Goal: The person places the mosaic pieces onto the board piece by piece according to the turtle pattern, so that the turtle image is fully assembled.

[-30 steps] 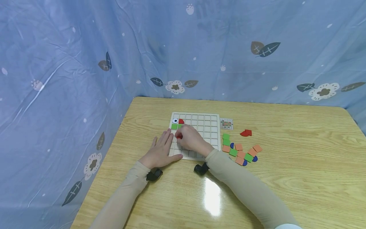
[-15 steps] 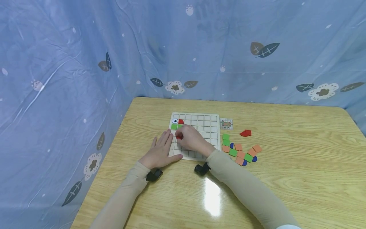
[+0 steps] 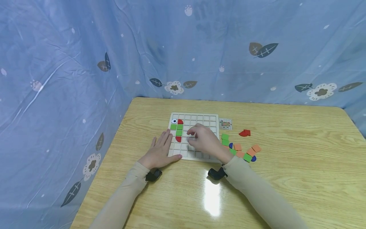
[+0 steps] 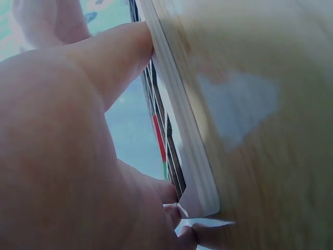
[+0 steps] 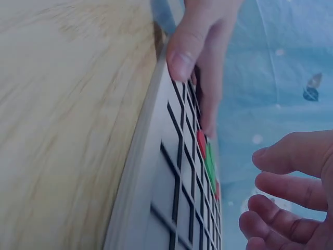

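A pale gridded board [image 3: 204,118] lies on the table. Along its left side sit a white eye tile [image 3: 174,121], a red quarter-round tile [image 3: 180,121], several green square tiles [image 3: 179,129] and a lower red quarter-round tile [image 3: 178,139]. My left hand [image 3: 160,153] rests with spread fingers on the board's left edge; its thumb touches the near edge [image 4: 182,120] in the left wrist view. Over the middle of the board hovers my right hand [image 3: 206,141], fingers loosely bent. In the right wrist view those fingers [image 5: 291,190] stand apart, with nothing between them.
Right of the board lie loose green tiles [image 3: 225,136], orange tiles [image 3: 256,148] and blue half-round tiles [image 3: 253,158], partly behind the right wrist. Two red pieces [image 3: 244,133] lie farther back. A small pattern card [image 3: 226,124] touches or nearly touches the board's right edge.
My right hand has let go of the lower red quarter-round tile and moved right, uncovering it and a green tile on the board. The left hand has stayed in place.
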Demonstrator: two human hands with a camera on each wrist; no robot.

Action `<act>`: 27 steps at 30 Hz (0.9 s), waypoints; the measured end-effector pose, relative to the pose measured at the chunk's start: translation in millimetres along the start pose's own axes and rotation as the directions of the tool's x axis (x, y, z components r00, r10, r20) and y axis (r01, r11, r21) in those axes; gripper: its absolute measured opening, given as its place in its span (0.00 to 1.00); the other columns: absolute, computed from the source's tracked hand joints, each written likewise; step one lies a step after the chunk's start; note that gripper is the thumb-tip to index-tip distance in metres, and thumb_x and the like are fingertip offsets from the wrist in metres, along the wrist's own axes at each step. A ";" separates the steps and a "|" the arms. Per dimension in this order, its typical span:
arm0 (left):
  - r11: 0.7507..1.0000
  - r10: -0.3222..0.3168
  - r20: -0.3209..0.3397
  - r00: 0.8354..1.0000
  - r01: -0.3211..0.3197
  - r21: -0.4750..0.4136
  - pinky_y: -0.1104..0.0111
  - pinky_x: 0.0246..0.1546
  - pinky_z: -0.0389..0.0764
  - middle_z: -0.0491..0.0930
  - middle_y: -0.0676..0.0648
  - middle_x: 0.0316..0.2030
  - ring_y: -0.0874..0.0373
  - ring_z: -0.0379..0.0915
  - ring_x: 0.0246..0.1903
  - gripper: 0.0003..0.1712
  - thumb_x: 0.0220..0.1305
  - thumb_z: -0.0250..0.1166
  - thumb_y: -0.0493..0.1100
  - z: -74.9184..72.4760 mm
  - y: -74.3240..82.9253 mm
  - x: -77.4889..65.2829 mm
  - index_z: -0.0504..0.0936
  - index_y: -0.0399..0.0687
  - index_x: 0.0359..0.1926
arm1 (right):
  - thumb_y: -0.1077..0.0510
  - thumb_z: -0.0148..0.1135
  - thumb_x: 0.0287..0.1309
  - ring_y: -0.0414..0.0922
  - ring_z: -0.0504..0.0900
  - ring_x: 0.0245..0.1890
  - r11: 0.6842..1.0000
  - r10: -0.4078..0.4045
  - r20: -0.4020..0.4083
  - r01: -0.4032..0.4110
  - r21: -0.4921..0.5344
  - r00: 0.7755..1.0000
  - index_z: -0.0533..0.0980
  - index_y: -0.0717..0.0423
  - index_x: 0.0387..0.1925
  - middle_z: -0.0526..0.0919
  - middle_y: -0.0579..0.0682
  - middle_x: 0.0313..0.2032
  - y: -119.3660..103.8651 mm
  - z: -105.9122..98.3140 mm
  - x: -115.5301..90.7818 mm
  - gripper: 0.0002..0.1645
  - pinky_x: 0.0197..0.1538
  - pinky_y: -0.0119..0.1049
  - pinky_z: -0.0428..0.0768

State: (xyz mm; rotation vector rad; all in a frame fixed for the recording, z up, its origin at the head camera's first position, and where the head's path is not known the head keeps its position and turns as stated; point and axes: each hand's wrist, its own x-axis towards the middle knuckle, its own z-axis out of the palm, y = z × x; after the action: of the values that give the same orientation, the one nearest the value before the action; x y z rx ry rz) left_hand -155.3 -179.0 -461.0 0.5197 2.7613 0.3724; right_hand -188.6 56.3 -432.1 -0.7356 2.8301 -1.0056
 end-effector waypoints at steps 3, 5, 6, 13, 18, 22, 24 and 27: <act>1.000 -0.003 0.001 1.000 0.003 0.002 0.38 0.79 0.38 0.31 0.40 0.84 0.44 0.28 0.84 0.63 0.70 0.55 0.75 0.1 -0.5 -0.6 0.41 0.37 0.83 | 0.58 0.69 0.62 0.44 0.81 0.37 1.000 0.013 -0.017 -0.012 0.009 1.000 0.86 0.58 0.49 0.85 0.53 0.45 6.4 -7.7 -10.2 0.14 0.40 0.39 0.81; 1.000 -0.002 0.001 1.000 0.002 -0.002 0.38 0.79 0.38 0.31 0.40 0.84 0.44 0.28 0.84 0.63 0.70 0.55 0.75 -0.1 -0.6 -1.0 0.40 0.37 0.83 | 0.59 0.69 0.62 0.44 0.79 0.36 1.000 0.020 -0.025 -0.019 0.017 1.000 0.86 0.58 0.50 0.84 0.53 0.45 11.3 -13.0 -17.7 0.15 0.38 0.38 0.79; 1.000 -0.001 -0.001 1.000 0.001 -0.004 0.37 0.79 0.38 0.31 0.40 0.84 0.44 0.28 0.84 0.63 0.70 0.56 0.75 -0.2 -0.7 -1.1 0.41 0.37 0.83 | 0.59 0.69 0.62 0.44 0.79 0.36 1.000 0.019 -0.028 -0.018 0.021 0.999 0.85 0.59 0.50 0.83 0.54 0.45 13.6 -16.0 -21.4 0.16 0.37 0.38 0.79; 1.000 0.007 -0.009 1.000 -0.007 -0.015 0.37 0.79 0.37 0.31 0.39 0.84 0.43 0.28 0.84 0.63 0.70 0.57 0.74 -1.6 -1.4 -1.5 0.41 0.36 0.83 | 0.60 0.67 0.63 0.46 0.79 0.37 1.000 0.022 -0.045 -0.022 0.000 0.999 0.82 0.60 0.55 0.80 0.56 0.49 37.0 -38.2 -47.8 0.19 0.36 0.36 0.77; 1.000 0.009 -0.010 1.000 -0.009 -0.011 0.37 0.79 0.37 0.31 0.40 0.84 0.43 0.28 0.84 0.63 0.70 0.56 0.74 -0.9 -2.2 -0.4 0.40 0.37 0.83 | 0.62 0.66 0.63 0.47 0.81 0.37 0.999 0.038 -0.079 -0.040 -0.028 0.996 0.81 0.61 0.55 0.77 0.62 0.57 56.6 -55.2 -69.4 0.19 0.35 0.36 0.78; 1.000 0.010 -0.012 1.000 -0.011 -0.020 0.36 0.79 0.37 0.31 0.39 0.84 0.42 0.28 0.84 0.63 0.70 0.57 0.74 -0.5 -2.0 -0.3 0.41 0.36 0.83 | 0.63 0.66 0.64 0.48 0.78 0.39 0.997 0.067 -0.081 -0.070 -0.037 0.994 0.80 0.61 0.57 0.76 0.60 0.54 70.3 -68.9 -88.2 0.20 0.35 0.38 0.77; 1.000 0.010 -0.011 1.000 -0.010 -0.019 0.37 0.79 0.37 0.31 0.40 0.84 0.43 0.28 0.84 0.63 0.70 0.57 0.74 -0.2 -1.7 -0.3 0.40 0.36 0.83 | 0.63 0.66 0.65 0.48 0.77 0.39 0.996 0.080 -0.086 -0.084 -0.041 0.993 0.79 0.61 0.58 0.76 0.60 0.54 76.7 -74.4 -97.6 0.20 0.35 0.38 0.76; 1.000 0.010 -0.008 1.000 -0.010 -0.021 0.37 0.79 0.37 0.31 0.40 0.84 0.43 0.28 0.84 0.63 0.70 0.57 0.74 0.2 -0.9 -0.2 0.41 0.37 0.83 | 0.64 0.67 0.64 0.47 0.76 0.38 0.995 0.088 -0.107 -0.093 -0.043 0.990 0.79 0.63 0.57 0.76 0.61 0.53 87.3 -81.2 -109.9 0.20 0.33 0.36 0.74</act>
State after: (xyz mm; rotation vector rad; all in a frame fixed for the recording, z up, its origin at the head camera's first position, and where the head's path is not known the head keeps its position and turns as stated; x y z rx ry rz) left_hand -155.3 -179.8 -461.4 0.5287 2.7606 0.4058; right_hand -144.0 212.2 -433.1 -0.5673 2.9564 -0.9954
